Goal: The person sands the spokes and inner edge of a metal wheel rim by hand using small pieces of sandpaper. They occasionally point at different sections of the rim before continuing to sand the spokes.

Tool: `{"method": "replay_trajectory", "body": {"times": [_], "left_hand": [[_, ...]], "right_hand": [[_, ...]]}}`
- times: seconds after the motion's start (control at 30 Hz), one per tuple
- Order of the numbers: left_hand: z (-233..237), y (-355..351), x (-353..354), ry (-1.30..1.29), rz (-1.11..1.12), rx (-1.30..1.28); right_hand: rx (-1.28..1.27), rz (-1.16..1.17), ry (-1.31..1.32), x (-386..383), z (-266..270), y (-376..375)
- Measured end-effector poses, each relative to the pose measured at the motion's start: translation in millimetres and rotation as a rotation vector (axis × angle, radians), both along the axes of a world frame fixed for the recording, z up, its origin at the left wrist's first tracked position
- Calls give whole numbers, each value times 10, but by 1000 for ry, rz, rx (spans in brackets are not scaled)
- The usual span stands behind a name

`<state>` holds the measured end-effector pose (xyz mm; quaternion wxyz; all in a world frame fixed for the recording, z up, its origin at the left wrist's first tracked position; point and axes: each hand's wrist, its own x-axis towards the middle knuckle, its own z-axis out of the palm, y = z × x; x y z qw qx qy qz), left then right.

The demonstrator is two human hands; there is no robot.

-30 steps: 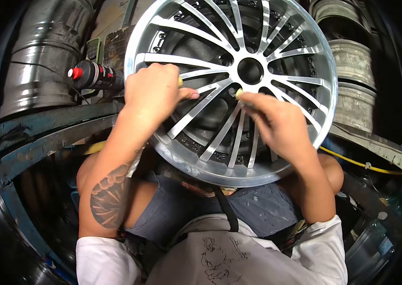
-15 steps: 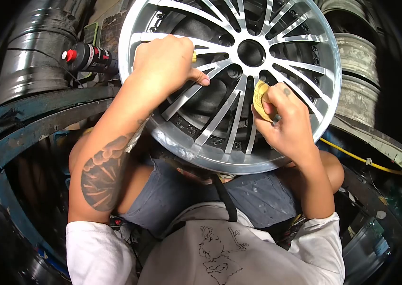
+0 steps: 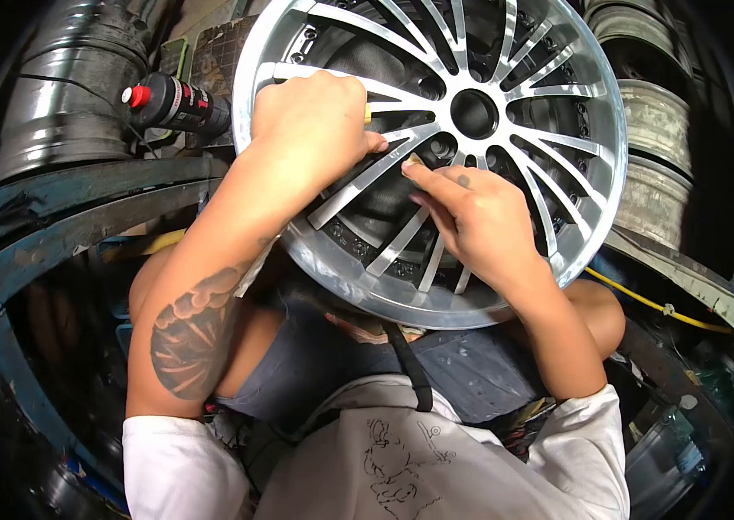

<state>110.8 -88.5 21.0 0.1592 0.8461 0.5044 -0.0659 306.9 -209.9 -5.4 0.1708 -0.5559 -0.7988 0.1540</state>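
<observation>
A silver alloy wheel rim point(image 3: 375, 295) with many slim spokes and a dark inner barrel lies tilted across my lap. My left hand point(image 3: 310, 117) is closed over the left-side spokes, its thumb stretched along one; the other fingers are hidden. A small yellow piece point(image 3: 368, 113) shows beside that hand, too little of it to name. Nearer the middle, my right hand point(image 3: 479, 217) pinches a folded piece of yellow sandpaper point(image 3: 414, 161), mostly covered by the fingers, against a lower-left spoke just off the hub.
A dark bottle with a red cap point(image 3: 178, 104) lies at the left near a metal drum-like barrel point(image 3: 81, 78). Worn wheel rims point(image 3: 655, 121) are stacked at the right. Blue metal bars point(image 3: 89, 186) and a yellow hose point(image 3: 657, 308) flank my legs.
My right hand has moved left and slightly up to another spoke, and the sandpaper now shows less. The wheel and left hand sit slightly further right and lower in view.
</observation>
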Motion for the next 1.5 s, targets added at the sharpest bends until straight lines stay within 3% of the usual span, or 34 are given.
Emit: {"method": "replay_trajectory", "body": {"times": [0.2, 0.43, 0.8, 0.93, 1.03, 1.5], "left_hand": [[115, 49, -119, 8, 9, -4], [97, 117, -334, 14, -31, -78], [229, 242, -565, -65, 10, -147], [268, 353, -672, -146, 66, -121], [212, 450, -753, -214, -16, 27], [195, 377, -562, -159, -51, 29]], "right_hand": [[-9, 39, -177, -164, -6, 121], [-14, 12, -200, -192, -27, 98], [-140, -87, -74, -190, -24, 88], [-73, -82, -55, -186, -57, 110], [-113, -71, -71, -179, -65, 101], [-91, -35, -62, -288, -31, 133]]}}
